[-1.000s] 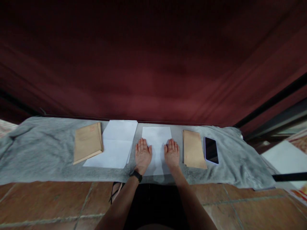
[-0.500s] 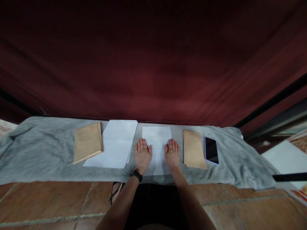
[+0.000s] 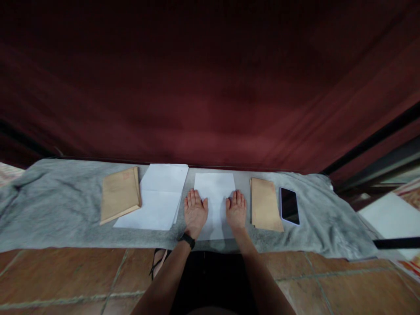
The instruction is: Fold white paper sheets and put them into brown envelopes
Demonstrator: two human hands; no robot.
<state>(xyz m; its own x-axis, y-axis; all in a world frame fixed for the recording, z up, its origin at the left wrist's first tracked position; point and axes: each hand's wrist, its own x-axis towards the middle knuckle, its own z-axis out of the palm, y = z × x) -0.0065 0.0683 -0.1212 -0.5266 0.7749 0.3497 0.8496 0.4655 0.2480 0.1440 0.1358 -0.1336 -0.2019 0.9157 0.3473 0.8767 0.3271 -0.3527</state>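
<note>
A white sheet of paper [image 3: 215, 188] lies flat in front of me on a grey cloth. My left hand [image 3: 196, 209] rests at the sheet's left edge, fingers stretched out and pointing away from me. On the right edge lies my right hand [image 3: 236, 210], also flat with its fingers extended. Neither hand grips anything. Left of my left hand is a small stack of larger white sheets [image 3: 160, 197], creased across the middle. Brown envelopes [image 3: 120, 194] overlap its left side. More brown envelopes [image 3: 265, 203] lie just right of my right hand.
A phone [image 3: 289, 205] with a dark screen lies beyond the right-hand envelopes. The grey cloth [image 3: 59, 201] covers the long narrow surface, with folds at both ends. A dark red upright panel [image 3: 210, 109] stands behind it. Tiled floor [image 3: 65, 275] shows below the front edge.
</note>
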